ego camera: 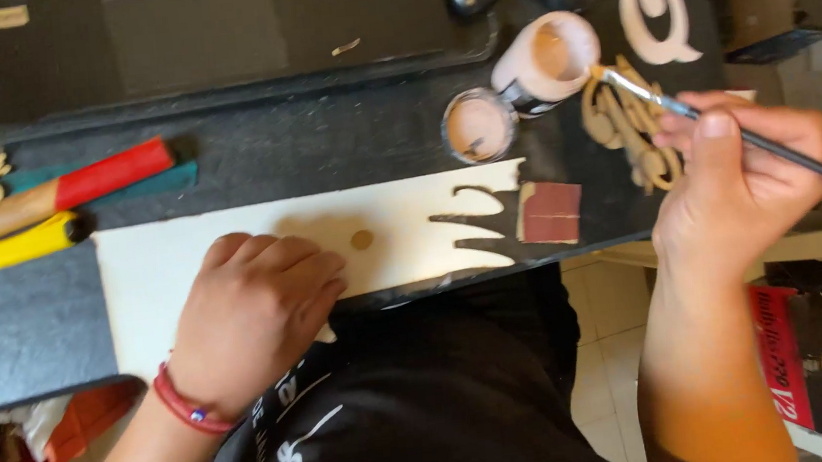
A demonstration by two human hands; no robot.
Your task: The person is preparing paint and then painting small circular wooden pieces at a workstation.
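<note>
Head view: 1 frame.
Right hand (pixel 739 182): fingers closed on thin dark paintbrush (pixel 719 127), bristles at open peach paint jar (pixel 547 59).
Left hand (pixel 251 309): curled, pressing white cut-out board (pixel 391 228).
Progress: tan wooden scroll ornament (pixel 628 123) beside jar appears unpainted.

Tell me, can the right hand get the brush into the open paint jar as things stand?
Probably yes. The right hand holds the brush with its tip beside the paint jar. The jar lies tilted, its open mouth toward the brush, its lid set aside, and nothing sits between them.
</note>
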